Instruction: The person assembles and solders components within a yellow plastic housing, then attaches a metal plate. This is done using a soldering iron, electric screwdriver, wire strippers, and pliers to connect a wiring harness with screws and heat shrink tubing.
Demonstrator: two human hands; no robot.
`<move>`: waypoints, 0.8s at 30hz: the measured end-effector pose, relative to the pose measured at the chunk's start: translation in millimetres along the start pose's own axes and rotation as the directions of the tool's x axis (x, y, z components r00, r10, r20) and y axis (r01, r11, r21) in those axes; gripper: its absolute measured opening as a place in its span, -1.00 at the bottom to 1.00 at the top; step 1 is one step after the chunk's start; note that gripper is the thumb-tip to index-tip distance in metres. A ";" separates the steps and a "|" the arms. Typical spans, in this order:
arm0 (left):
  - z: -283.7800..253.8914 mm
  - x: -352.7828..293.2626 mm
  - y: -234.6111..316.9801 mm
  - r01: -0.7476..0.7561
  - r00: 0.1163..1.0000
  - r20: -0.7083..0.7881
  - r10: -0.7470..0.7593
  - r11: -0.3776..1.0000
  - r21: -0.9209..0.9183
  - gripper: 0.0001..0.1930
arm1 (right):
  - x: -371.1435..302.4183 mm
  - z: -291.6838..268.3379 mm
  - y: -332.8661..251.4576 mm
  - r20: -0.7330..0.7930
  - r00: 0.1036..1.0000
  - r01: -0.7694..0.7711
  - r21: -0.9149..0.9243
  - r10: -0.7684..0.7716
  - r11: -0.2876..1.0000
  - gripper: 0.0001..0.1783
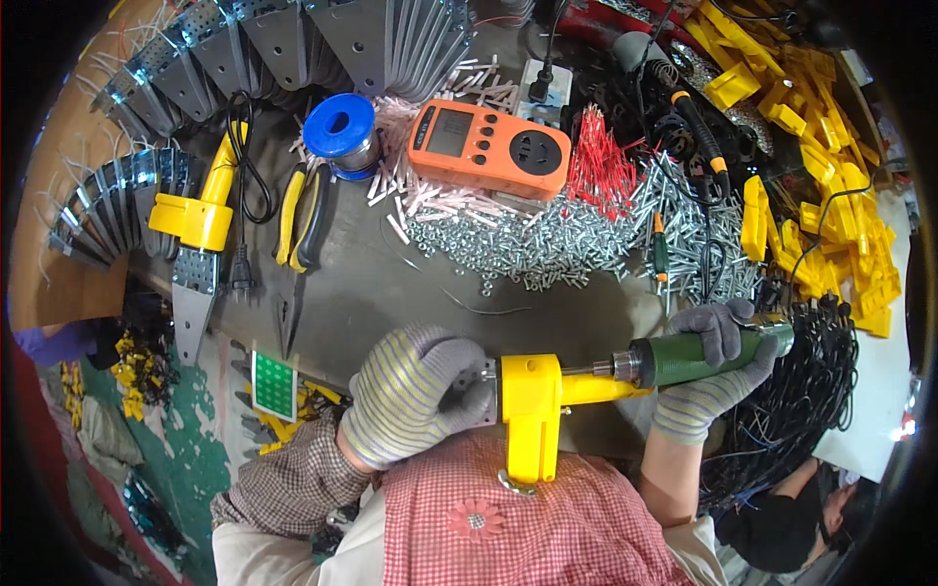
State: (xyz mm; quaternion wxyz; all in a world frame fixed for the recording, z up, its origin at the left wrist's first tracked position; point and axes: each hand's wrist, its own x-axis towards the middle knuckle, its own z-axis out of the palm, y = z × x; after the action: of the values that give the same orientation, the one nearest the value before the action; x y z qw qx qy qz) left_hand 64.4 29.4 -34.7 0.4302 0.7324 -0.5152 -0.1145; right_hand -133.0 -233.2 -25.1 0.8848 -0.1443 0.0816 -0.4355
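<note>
My left hand (415, 396), in a striped grey glove, is closed round the grey metal plate end of a yellow plastic tool body (531, 400). The body lies crosswise in front of my apron, its yellow handle (601, 389) pointing right. In a matching glove, my right hand (718, 366) grips a green electric screwdriver (674, 361). The screwdriver lies level, its shaft running left along the handle to the yellow body; where the tip touches is hidden. A small curved metal piece (516, 482) shows at the body's lower end.
A finished-looking yellow tool (205, 220), pliers (303, 217), solder spool (340, 129) and orange meter (489, 146) lie on the dark table. Behind are heaped screws (532, 244), red sleeves (598, 161) and metal plates (357, 49). Yellow housings (831, 186) and black cables (806, 381) sit right.
</note>
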 end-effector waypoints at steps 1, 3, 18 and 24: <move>-2.9 3.6 2.3 0.028 0.999 0.037 -0.028 1.000 0.008 -0.77 | 0.1 1.1 1.6 -0.008 1.000 -0.006 -0.001 0.006 1.000 -0.49; -6.8 5.2 3.2 0.055 0.996 0.072 -0.057 0.998 0.022 -0.76 | 0.3 1.9 3.6 -0.015 1.000 -0.013 0.003 0.013 1.000 -0.48; -19.7 21.9 19.1 -0.188 0.944 0.331 0.011 0.842 0.506 -0.81 | -2.0 -0.1 0.5 -0.014 1.000 0.002 0.003 -0.002 1.000 -0.51; 1.9 0.6 6.6 0.012 0.999 -0.048 -0.005 0.987 0.158 -0.77 | -1.9 2.3 0.9 -0.032 0.999 0.003 -0.028 -0.004 1.000 -0.50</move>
State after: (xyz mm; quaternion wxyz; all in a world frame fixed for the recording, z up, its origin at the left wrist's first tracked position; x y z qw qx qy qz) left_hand 59.2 27.3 -30.8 0.3825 0.7689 -0.5091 -0.0577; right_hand -132.9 -230.7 -23.2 0.8805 -0.1499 0.1015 -0.4382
